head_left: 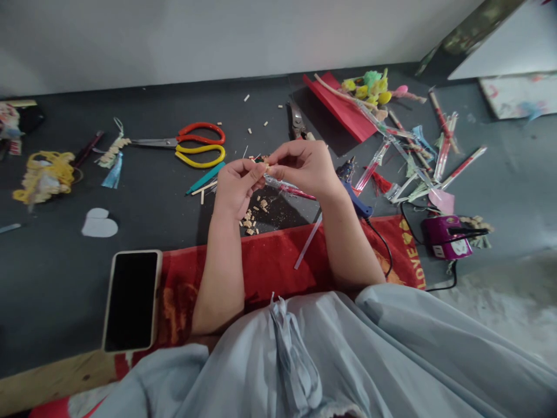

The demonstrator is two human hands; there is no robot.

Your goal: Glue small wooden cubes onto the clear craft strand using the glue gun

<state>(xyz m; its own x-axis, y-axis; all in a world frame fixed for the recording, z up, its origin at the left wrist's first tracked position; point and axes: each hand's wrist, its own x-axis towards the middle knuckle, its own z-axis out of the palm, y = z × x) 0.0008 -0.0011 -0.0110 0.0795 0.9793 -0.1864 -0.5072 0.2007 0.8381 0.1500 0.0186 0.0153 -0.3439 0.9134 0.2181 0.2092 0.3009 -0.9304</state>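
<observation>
My left hand (237, 184) and my right hand (302, 165) meet above the dark floor mat (143, 197), both pinched on a thin clear-wrapped stick with red inside (288, 187). The stick slants down to the right from my fingertips. A small tan piece (267, 167) sits between the fingertips of both hands. Small tan wood bits (255, 213) lie scattered just beneath my hands. A white straw-like stick (307, 244) lies on the red cloth (270, 261) between my forearms.
Red-and-yellow scissors (194, 145) lie to the left, a phone (130, 300) at lower left, yellow yarn (46, 174) far left. A blue glue gun (357, 200), a purple device (446, 237) and a heap of wrapped sticks and pompoms (404, 145) lie to the right.
</observation>
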